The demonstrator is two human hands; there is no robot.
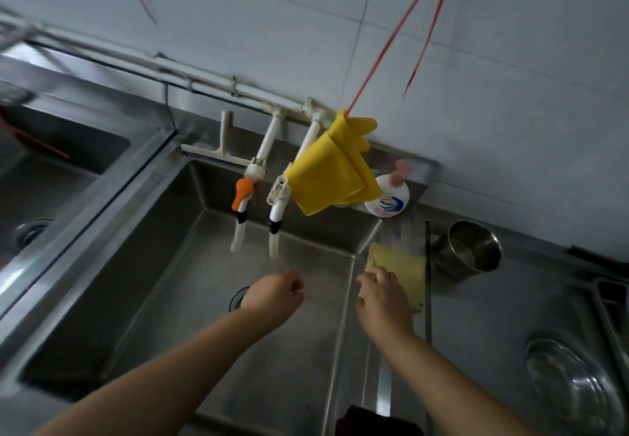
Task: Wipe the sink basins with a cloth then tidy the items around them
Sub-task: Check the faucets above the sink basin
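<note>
Right hand [383, 296] down on the pale yellow cloth [406, 274], fingers bent over its near edge and pressing or gathering it; whether actually pinched, hard to tell through the blur. Left hand [277, 294] held over the middle sink basin [190, 299], fingers curled in loosely, nothing in them. Cloth lying flat on the steel ledge at the basin's right rim, just beside a pair of dark chopsticks [428, 275] and near a steel cup [471, 246]. Likely light, soft and limp, perhaps damp and clinging to the steel, so best bunched up from the middle or lifted by a gathered edge, not by a single corner; no fragility, little slip. Further out: two taps [258, 204] over the basin, yellow rubber gloves [332, 171] hung on a red string, a soap pump bottle [388, 199] at the back corner, a steel bowl [575, 388] on the counter to the right, a second basin [51, 177] to the left.
</note>
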